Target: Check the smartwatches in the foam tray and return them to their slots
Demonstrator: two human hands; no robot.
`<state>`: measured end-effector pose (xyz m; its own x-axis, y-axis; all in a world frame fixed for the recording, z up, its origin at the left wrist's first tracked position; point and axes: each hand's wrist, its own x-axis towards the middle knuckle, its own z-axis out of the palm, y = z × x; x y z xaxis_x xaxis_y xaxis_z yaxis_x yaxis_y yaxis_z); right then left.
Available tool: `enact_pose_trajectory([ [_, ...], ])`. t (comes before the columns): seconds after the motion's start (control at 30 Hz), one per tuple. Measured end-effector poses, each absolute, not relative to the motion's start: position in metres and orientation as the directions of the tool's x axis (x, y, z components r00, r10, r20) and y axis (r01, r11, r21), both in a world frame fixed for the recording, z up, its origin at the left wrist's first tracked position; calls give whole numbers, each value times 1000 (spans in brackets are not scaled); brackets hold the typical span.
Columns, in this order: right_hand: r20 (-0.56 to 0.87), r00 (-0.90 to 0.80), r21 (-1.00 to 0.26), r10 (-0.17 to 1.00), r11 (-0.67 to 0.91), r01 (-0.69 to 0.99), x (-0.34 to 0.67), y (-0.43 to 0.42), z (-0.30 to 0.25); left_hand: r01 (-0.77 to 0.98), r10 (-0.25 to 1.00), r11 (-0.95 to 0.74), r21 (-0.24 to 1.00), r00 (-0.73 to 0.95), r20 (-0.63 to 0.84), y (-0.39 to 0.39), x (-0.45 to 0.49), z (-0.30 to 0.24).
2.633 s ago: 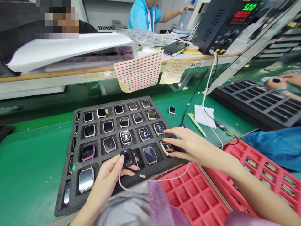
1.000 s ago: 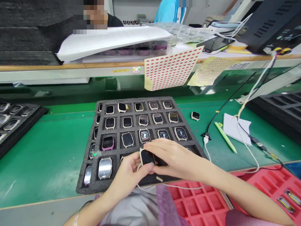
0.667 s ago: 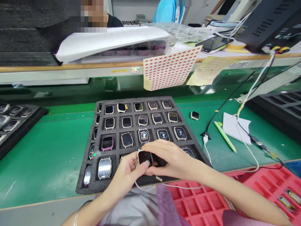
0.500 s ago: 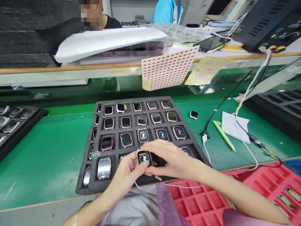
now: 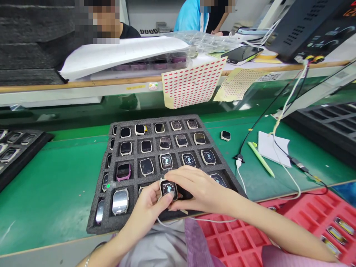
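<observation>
Between my two hands sits a smartwatch [image 5: 168, 188] with a pale case and a lit dial, held above the near edge of a dark foam tray [image 5: 107, 218]. My left hand [image 5: 151, 202] is closed on it, the thumb lying on the lower part of the screen. From the right, my right hand [image 5: 194, 187] grips its top and lower side with fingers and thumb. A white cable [image 5: 167, 223] hangs below the hands; where its end meets the watch is hidden. Around them, the tray's compartments hold several more watches, such as a purple one [image 5: 124, 171].
A single watch [image 5: 225, 135] lies on the green bench right of the tray. Beyond it are a light green pen [image 5: 260, 159], white paper [image 5: 274, 148] and cables. Red trays [image 5: 230, 237] stand below the bench edge. Another foam tray [image 5: 25, 159] is at left. People are behind the shelf.
The view has shifted slightly, so the bench items sit a little further left. Both hands keep hold of the watch in nearly the same pose.
</observation>
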<state>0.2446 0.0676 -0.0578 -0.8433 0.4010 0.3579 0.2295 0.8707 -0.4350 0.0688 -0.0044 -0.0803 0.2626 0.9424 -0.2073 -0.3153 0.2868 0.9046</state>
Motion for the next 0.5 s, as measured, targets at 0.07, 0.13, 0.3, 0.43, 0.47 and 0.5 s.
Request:
enact_pose_trajectory([
  [0.07,377,-840,-423,390,879,218,245,68,-59,-308,941,289,906,268,-208,-4,69,-81],
  [0.13,382,-838,-429,390,878,213,245,68,-60,-305,940,294,906,263,-216,-4,70,-80],
  [0.3,377,-834,-444,403,869,219,245,68,-62,-285,941,293,912,257,-222,-5,71,-79],
  [0.43,371,-828,-453,421,860,234,246,68,-64,-200,933,301,932,263,-245,-8,72,-80],
  [0.47,369,-827,-457,425,857,237,246,68,-64,-164,931,297,941,267,-247,-9,72,-81],
  [0.5,368,-826,-463,428,854,236,246,67,-65,-133,930,289,948,274,-245,-9,72,-82],
])
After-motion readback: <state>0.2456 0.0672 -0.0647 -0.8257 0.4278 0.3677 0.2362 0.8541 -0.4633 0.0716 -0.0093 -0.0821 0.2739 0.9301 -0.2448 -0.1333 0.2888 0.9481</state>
